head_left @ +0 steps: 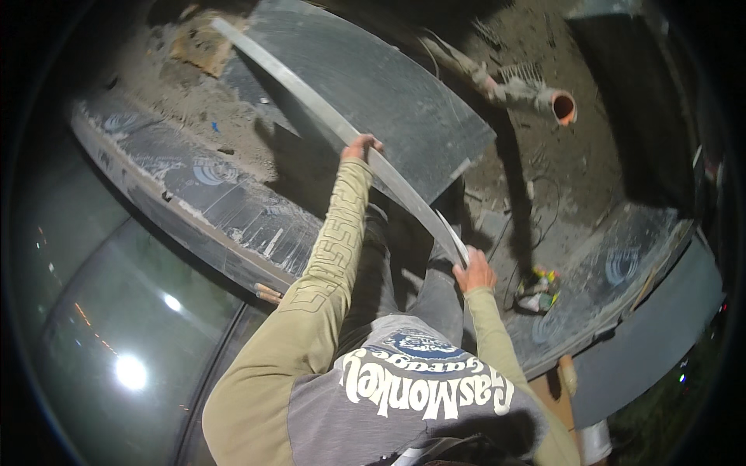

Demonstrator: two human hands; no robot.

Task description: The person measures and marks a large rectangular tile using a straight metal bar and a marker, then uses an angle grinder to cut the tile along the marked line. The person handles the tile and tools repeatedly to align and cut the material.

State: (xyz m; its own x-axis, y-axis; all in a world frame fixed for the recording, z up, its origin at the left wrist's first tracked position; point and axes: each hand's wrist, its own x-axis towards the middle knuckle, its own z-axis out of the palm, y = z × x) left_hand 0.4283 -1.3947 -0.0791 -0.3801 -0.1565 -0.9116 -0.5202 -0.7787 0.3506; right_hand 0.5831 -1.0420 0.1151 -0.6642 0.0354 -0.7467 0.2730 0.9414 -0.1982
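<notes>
My left hand (362, 146) had fingers wrapped round a long pale strip (311, 99) mid-length, right hand (475, 272) grasping its near end, dark grey board (373, 93) behind.

Type: a building site. Evidence: at 2 o'clock an open-ended pipe (542, 98), orange inside, lies amid loose dirt (579, 159); at 10 o'clock a grime-streaked, dark-faced ledge (183, 167) runs; at 8 o'clock sits a large reflective pane (101, 311).
</notes>
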